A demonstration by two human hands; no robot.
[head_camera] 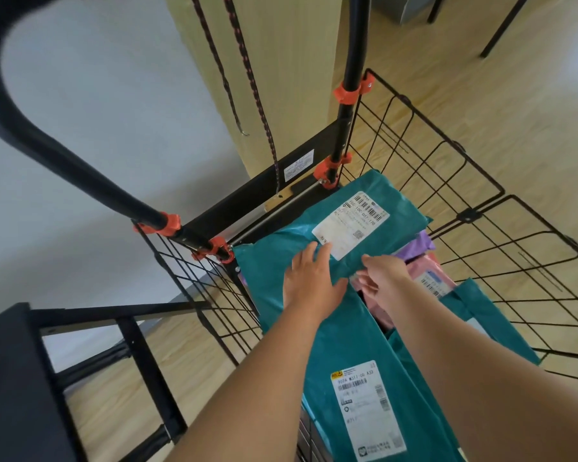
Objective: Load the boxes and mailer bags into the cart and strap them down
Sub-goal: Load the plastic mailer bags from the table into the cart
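A black wire cart (pixel 454 201) with orange clamps holds several mailer bags. A teal mailer bag (pixel 364 195) with a white label lies at the back, against the handle frame. My left hand (pixel 309 278) presses flat on this bag with straight fingers. My right hand (pixel 382 278) reaches beside it, fingers loosely bent at the edge of a pink mailer bag (pixel 424 271); whether it holds anything is unclear. A purple bag (pixel 417 245) peeks out behind. Another teal mailer bag (pixel 347 361) with a label lies nearer me. A black-and-pink elastic strap (pixel 247 78) hangs from the handle.
The cart's black handle tube (pixel 47 145) arches at the left. A black metal table frame (pixel 80 361) stands at the lower left. A wooden panel (pixel 281 61) rises behind the cart. Wood floor spreads to the right, with chair legs (pixel 501 31) at the top right.
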